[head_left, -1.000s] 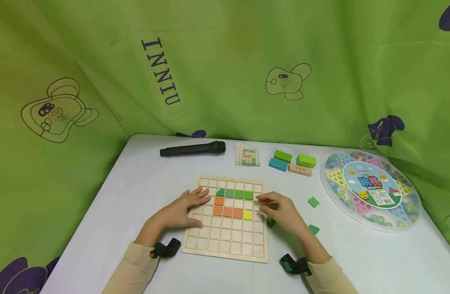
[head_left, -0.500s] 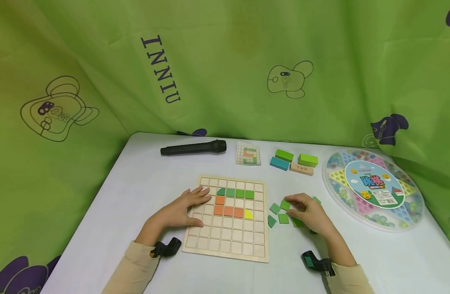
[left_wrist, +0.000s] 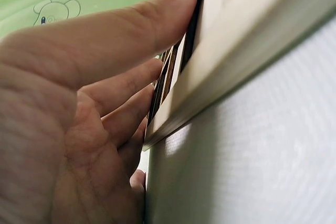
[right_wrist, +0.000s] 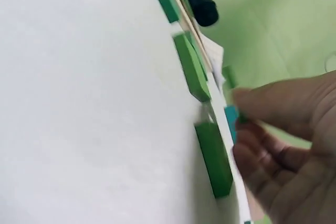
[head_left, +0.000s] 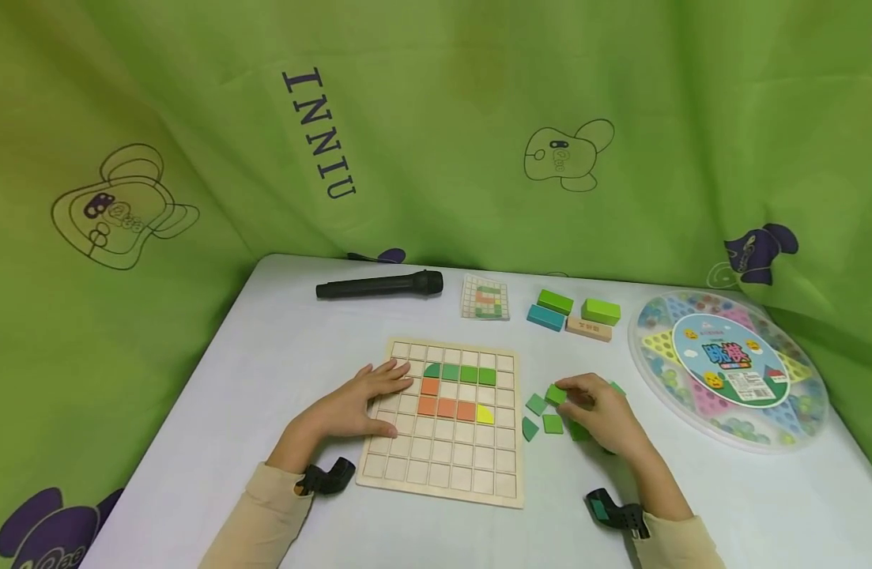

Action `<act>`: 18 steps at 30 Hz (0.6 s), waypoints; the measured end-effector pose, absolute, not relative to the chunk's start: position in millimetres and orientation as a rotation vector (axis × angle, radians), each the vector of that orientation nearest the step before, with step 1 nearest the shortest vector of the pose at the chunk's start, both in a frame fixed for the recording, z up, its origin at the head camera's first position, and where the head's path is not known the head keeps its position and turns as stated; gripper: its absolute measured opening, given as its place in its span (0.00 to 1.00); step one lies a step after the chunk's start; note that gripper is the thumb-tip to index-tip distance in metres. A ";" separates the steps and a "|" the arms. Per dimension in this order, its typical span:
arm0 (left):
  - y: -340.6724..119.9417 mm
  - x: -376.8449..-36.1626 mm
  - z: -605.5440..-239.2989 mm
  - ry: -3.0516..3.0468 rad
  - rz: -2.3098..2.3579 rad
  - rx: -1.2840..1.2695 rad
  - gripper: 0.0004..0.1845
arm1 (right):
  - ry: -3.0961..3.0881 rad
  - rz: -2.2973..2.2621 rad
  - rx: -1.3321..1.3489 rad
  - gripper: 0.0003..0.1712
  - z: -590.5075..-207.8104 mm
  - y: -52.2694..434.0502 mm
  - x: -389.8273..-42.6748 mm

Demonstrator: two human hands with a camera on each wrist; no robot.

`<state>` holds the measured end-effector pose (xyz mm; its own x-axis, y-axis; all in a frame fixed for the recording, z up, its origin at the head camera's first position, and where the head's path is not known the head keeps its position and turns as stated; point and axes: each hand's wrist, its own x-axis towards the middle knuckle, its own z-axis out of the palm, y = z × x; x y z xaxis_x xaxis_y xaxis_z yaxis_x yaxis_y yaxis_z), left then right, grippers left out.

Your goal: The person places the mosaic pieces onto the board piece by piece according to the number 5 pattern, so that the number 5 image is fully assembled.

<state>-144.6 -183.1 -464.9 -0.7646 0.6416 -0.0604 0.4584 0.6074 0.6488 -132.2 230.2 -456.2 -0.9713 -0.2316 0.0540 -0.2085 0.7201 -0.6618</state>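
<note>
Right hand [head_left: 598, 411] pinches one green tile [head_left: 555, 393]; three more green tiles lie at its 9 o'clock. Left hand [head_left: 350, 405] rests spread on the one wooden board [head_left: 443, 474].

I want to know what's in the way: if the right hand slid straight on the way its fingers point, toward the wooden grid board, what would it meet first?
Probably the loose green tiles lying just past the right hand, then the wooden grid board's right edge. The fingertips already seem to be at one tile; depth is hard to judge.
</note>
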 end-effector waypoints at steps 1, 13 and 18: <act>-182.7 -145.1 -465.3 2.546 0.910 0.896 0.45 | 2.875 -1.130 -0.380 0.16 -454.4 228.3 -130.1; -181.0 -144.8 -463.0 2.540 0.914 0.879 0.45 | 2.679 -1.287 -0.574 0.17 -448.7 172.7 -100.7; -181.0 -145.3 -463.8 2.547 0.907 0.872 0.45 | 2.635 -1.297 -0.612 0.17 -456.7 157.2 -95.6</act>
<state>-145.3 -181.0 -463.8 -0.7707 0.6328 -0.0746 0.4433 0.6166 0.6506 -95.6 157.2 -456.7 -0.9072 -0.4174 0.0518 -0.2958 0.5454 -0.7843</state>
